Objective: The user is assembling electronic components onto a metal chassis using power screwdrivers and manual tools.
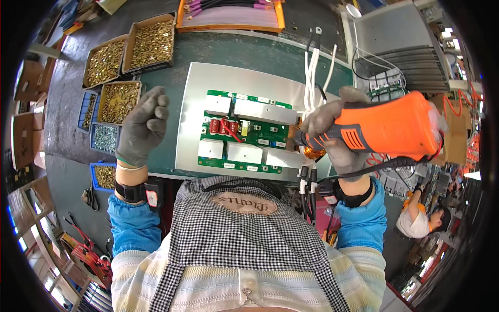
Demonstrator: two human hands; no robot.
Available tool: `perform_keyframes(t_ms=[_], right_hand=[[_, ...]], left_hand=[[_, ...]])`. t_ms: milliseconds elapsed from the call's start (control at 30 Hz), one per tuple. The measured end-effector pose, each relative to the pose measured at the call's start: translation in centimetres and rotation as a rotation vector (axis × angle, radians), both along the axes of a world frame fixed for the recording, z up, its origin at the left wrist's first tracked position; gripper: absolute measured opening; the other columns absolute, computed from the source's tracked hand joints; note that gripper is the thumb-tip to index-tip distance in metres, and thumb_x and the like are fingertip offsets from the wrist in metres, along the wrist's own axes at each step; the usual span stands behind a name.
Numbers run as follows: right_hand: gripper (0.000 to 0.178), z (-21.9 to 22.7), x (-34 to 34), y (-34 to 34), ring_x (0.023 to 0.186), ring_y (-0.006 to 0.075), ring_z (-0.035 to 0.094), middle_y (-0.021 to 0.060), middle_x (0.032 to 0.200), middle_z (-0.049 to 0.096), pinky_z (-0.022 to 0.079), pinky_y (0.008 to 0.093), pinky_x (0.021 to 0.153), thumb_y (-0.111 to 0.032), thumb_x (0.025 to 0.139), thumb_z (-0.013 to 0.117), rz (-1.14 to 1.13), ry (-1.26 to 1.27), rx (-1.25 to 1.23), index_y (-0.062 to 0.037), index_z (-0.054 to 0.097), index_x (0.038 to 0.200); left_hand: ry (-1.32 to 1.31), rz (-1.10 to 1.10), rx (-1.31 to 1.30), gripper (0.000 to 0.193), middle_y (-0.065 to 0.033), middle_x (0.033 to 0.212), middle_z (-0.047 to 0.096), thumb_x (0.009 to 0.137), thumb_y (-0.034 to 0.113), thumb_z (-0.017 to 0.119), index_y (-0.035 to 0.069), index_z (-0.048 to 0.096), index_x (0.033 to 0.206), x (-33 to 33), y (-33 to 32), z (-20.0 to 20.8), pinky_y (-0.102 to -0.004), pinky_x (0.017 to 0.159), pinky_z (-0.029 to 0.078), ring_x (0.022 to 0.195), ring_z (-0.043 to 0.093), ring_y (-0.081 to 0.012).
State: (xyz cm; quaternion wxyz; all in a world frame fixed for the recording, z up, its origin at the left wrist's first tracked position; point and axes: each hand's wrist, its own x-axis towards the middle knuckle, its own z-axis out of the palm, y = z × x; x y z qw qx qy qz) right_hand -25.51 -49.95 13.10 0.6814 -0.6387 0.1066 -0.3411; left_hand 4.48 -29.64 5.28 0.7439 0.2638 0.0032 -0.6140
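Panel edge (188,119) clear of left hand (143,126)

An electronics workshop — circuit board (252,137), orange power tool (387,127), boxes (149,67) of fasteners (152,41) (mostly brass-coloured)

Power tool (387,125), orange body with black grip panels and a dark cord, gripped and held roughly horizontal, nose pointing left at the right edge of the circuit board (267,132); contact at the tip cannot be made out. Circuit board is green, carrying long pale blocks (266,112), red cylinders (214,126) and a red wire (229,130), and lies face up on a flat silver metal plate (188,114).
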Motion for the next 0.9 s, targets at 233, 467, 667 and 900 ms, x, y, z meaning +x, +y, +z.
perform_keyframes(t_ms=[233, 467, 667, 900], right_hand=[[0.043, 3.5, -2.7, -1.9, 0.076, 0.0164, 0.055, 0.0026, 0.08, 0.052, 0.048, 0.0342, 0.066, -0.036, 0.073, 0.077, 0.37, -0.015, 0.047, -0.0076, 0.052, 0.093], [0.055, 10.8, 1.6, 2.0, 0.088, 0.0176, 0.054, 0.0029, 0.091, 0.056, 0.047, 0.0401, 0.083, -0.042, 0.081, 0.069, -0.017, -0.516, -0.039, -0.0076, 0.049, 0.119], [0.046, 9.6, 1.9, 3.3, 0.087, 0.0191, 0.053, 0.0037, 0.085, 0.052, 0.042, 0.0371, 0.089, -0.045, 0.078, 0.068, -0.044, -0.421, 0.0, -0.0054, 0.051, 0.095], [0.055, 9.2, 2.0, 3.8, 0.083, 0.0183, 0.054, 0.0036, 0.087, 0.054, 0.045, 0.041, 0.088, -0.041, 0.081, 0.067, -0.112, -0.477, -0.005, -0.0038, 0.047, 0.117]], left_hand=[[-0.41, -0.157, 0.029, 0.042, 0.0018, 0.078, 0.048, 0.092, 0.043, 0.055, 0.004, 0.05, 0.106, -3.9, -0.5, 1.9, -0.0153, 0.047, 0.029, 0.059, 0.037, -0.0044], [-0.658, -0.198, 0.018, 0.04, 0.0002, 0.073, 0.05, 0.096, 0.041, 0.049, 0.002, 0.054, 0.101, -8.5, -2.4, 7.3, -0.0172, 0.048, 0.032, 0.054, 0.037, -0.0043], [-0.609, -0.201, 0.107, 0.038, 0.0025, 0.068, 0.048, 0.098, 0.039, 0.045, 0.003, 0.056, 0.095, -10.1, -2.5, 8.7, -0.018, 0.048, 0.031, 0.053, 0.036, -0.0044], [-0.629, -0.237, 0.078, 0.038, 0.0024, 0.066, 0.045, 0.098, 0.04, 0.044, 0.005, 0.054, 0.089, -11.0, -2.7, 8.1, -0.0195, 0.048, 0.03, 0.053, 0.034, -0.0055]])
